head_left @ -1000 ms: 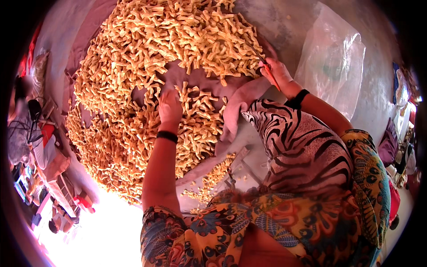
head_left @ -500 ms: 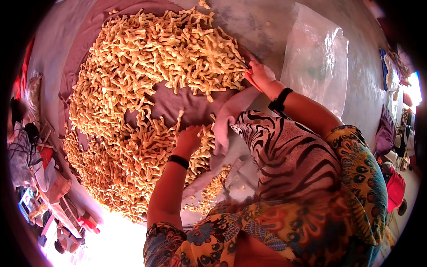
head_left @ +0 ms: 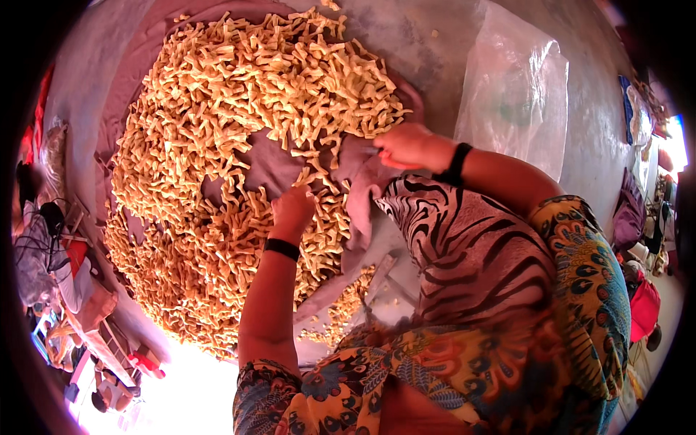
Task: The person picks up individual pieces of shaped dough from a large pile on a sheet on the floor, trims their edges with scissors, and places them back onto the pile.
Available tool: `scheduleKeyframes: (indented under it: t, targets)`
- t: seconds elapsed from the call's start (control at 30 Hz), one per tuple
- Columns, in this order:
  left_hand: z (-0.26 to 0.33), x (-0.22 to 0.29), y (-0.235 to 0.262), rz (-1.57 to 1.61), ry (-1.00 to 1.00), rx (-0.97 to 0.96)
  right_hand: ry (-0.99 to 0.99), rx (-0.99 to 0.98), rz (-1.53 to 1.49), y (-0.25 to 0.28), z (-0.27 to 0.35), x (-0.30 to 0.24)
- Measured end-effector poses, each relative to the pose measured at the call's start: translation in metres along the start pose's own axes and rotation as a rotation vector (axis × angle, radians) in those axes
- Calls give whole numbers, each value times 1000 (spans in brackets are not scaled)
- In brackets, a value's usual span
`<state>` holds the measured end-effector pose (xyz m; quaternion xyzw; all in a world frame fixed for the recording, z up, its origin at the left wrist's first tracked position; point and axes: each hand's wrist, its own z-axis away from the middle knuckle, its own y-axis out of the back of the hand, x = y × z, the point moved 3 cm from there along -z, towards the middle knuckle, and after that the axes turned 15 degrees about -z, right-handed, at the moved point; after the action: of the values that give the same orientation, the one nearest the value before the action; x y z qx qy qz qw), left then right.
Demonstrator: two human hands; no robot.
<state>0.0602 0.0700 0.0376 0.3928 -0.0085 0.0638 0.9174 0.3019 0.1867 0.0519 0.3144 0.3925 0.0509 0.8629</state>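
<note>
Short pale-yellow pieces with flared ends lie in a wide heap (head_left: 210,94) on a mauve cloth (head_left: 279,167). My left hand (head_left: 293,210) is closed at the heap's near right part, beside a strip of bare cloth. Pieces touch its fingertips; what it holds, if anything, is hidden. My right hand (head_left: 406,147) is closed at the heap's right edge, just beyond my knee. From its fingers a thin, dark, blade-like tool (head_left: 372,150) points left over the cloth. A few pieces lie on the cloth between the two hands.
A translucent plastic sack (head_left: 513,94) lies flat on the grey floor (head_left: 435,61) to the right. My patterned trouser leg (head_left: 478,254) is near the heap. A smaller scatter of pieces (head_left: 348,308) lies close to me. Furniture and household things line both sides.
My right hand has drawn back toward me and left, off the heap's edge. My left hand has risen slightly away from me. Several pieces now lie on the cloth between them.
</note>
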Motion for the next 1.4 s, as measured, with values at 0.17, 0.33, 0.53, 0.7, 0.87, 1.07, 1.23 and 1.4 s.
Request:
scheduleKeyframes:
  t: [0.17,0.33,0.53,0.7,0.87,1.07,1.23,1.4]
  targets:
    - [-22,15,13,64,58,289,-476,685,-770,16,29,124]
    - [-49,46,21,-34,-90,520,-434,975,-399,8,32,188]
    - [-30,96,-19,11,-335,438,-618,831,-631,2,10,162]
    - [2,111,-42,337,-312,345,-572,927,-532,7,7,150]
    - [9,102,-50,422,-317,307,-132,1065,-589,20,19,108]
    - [3,107,-34,426,-324,331,-24,967,-700,43,19,70]
    - [5,118,-20,702,-307,293,84,1042,-643,64,18,33]
    - [-1,120,-26,833,-345,231,156,971,-687,64,9,4]
